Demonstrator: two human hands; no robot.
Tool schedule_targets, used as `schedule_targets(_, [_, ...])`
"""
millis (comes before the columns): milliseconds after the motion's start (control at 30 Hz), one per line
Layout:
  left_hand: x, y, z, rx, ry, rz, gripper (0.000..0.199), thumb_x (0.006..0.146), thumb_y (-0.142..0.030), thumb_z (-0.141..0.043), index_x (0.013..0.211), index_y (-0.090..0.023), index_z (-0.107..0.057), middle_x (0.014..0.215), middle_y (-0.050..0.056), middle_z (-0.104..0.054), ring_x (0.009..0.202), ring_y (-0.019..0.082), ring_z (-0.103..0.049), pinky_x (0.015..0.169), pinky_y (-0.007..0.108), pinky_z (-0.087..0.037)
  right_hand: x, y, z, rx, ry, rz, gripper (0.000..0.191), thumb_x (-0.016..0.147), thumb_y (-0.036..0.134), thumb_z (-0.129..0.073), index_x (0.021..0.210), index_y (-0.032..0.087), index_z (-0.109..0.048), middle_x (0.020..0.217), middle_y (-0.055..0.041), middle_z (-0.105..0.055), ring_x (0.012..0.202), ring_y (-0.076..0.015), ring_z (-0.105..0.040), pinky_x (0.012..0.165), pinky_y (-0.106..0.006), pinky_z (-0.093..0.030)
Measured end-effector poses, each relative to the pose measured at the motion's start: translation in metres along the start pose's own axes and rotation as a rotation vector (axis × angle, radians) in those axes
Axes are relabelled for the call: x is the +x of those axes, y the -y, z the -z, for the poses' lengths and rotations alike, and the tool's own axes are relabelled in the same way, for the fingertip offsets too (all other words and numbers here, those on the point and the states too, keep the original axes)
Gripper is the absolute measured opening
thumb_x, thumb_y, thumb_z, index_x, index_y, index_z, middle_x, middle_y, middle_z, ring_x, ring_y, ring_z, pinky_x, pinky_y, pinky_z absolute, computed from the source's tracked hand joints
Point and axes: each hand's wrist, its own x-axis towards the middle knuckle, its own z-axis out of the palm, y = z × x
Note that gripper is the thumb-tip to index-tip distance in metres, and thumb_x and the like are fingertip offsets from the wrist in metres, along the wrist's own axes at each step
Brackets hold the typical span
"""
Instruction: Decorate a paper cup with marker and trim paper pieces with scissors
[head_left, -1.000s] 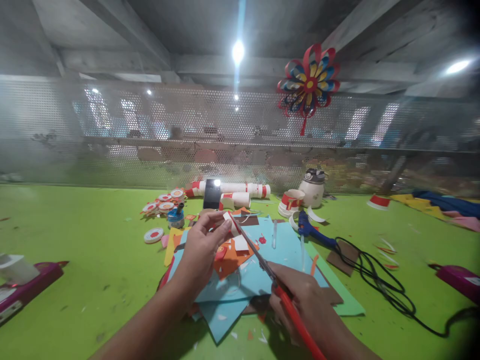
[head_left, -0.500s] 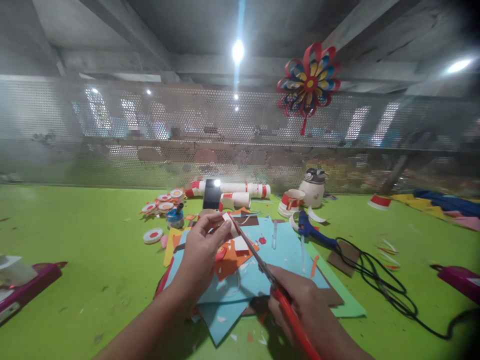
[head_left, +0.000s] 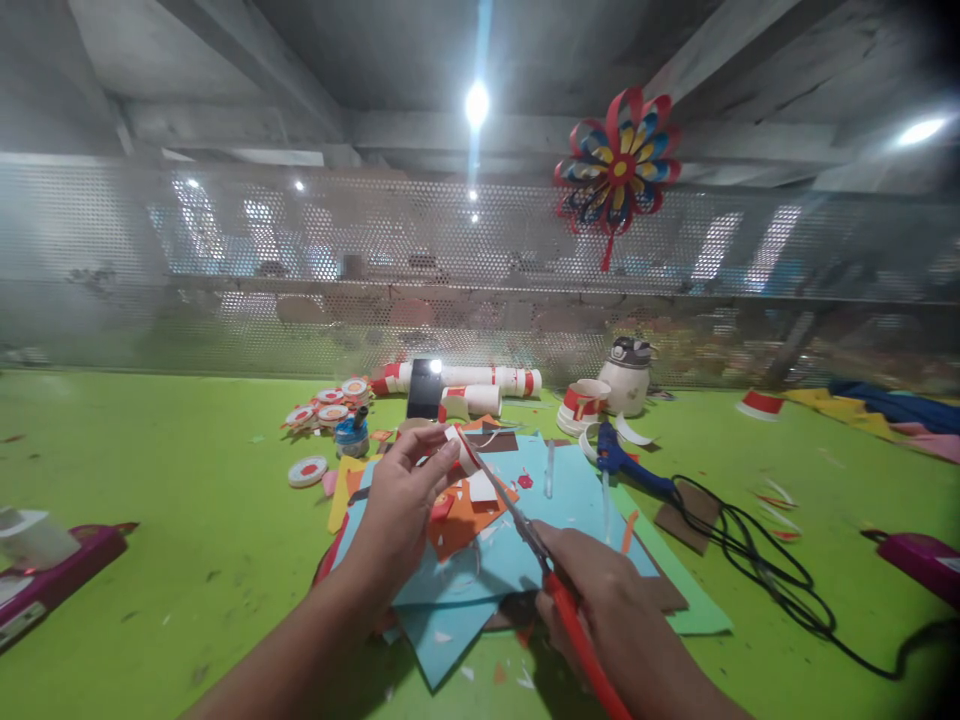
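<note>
Between the fingertips of my left hand (head_left: 412, 480) is a small white and red paper piece (head_left: 465, 452). My right hand (head_left: 589, 585) is wrapped round the red handles of a pair of scissors (head_left: 551, 570). The scissor blades point up and left, with their tips at the paper piece. Below both hands lie light blue paper sheets (head_left: 577, 510) and an orange sheet (head_left: 465, 530) with small scraps on it.
Behind the sheets are white and red tubes (head_left: 517, 381), a black phone (head_left: 424, 390) and a blue jar (head_left: 351, 437). A blue glue gun (head_left: 637, 468) with a looping black cable lies right. Purple power strips (head_left: 75, 560) (head_left: 919, 560) flank the table.
The paper piece in my left hand has turned slightly, and its red edge shows differently against the blades. Both hands have barely moved.
</note>
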Motion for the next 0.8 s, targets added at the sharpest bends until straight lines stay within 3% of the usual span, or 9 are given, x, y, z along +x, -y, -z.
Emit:
schedule_targets(133, [0.0005, -0.0006, 0.0016, -0.039, 0.019, 0.023, 0.029, 0.065, -0.024, -0.084, 0.086, -0.013, -0.067, 0.089, 0.005, -0.066, 0.082, 0.017, -0.064, 0.077, 0.032, -0.053, -0.0002, 0.0011, 0.003, -0.055, 0.025, -0.007, 0.045, 0.084, 0.015, -0.043, 0.127, 0.008, -0.057, 0.095, -0.017, -0.067, 0.085, -0.0291, -0.061, 0.074, -0.046, -0.05])
schedule_targets(567, [-0.0011, 0.0029, 0.0036, -0.067, 0.095, 0.072, 0.019, 0.076, -0.024, -0.077, 0.088, -0.013, -0.068, 0.092, 0.008, -0.069, 0.084, 0.018, -0.066, 0.08, 0.033, -0.054, -0.0007, -0.0006, -0.0005, -0.056, 0.006, 0.002, 0.042, 0.08, 0.016, -0.043, 0.116, 0.007, -0.063, 0.091, -0.0166, -0.07, 0.078, -0.0277, -0.063, 0.07, -0.044, -0.05])
schedule_targets(800, [-0.0008, 0.0032, 0.0041, -0.076, 0.07, 0.073, 0.022, 0.072, -0.025, -0.08, 0.087, -0.013, -0.068, 0.092, 0.008, -0.069, 0.083, 0.019, -0.067, 0.079, 0.033, -0.054, -0.0011, 0.0003, -0.0009, -0.046, -0.012, 0.025, 0.044, 0.077, 0.011, -0.044, 0.116, 0.009, -0.062, 0.088, -0.0129, -0.07, 0.078, -0.0259, -0.064, 0.069, -0.041, -0.051])
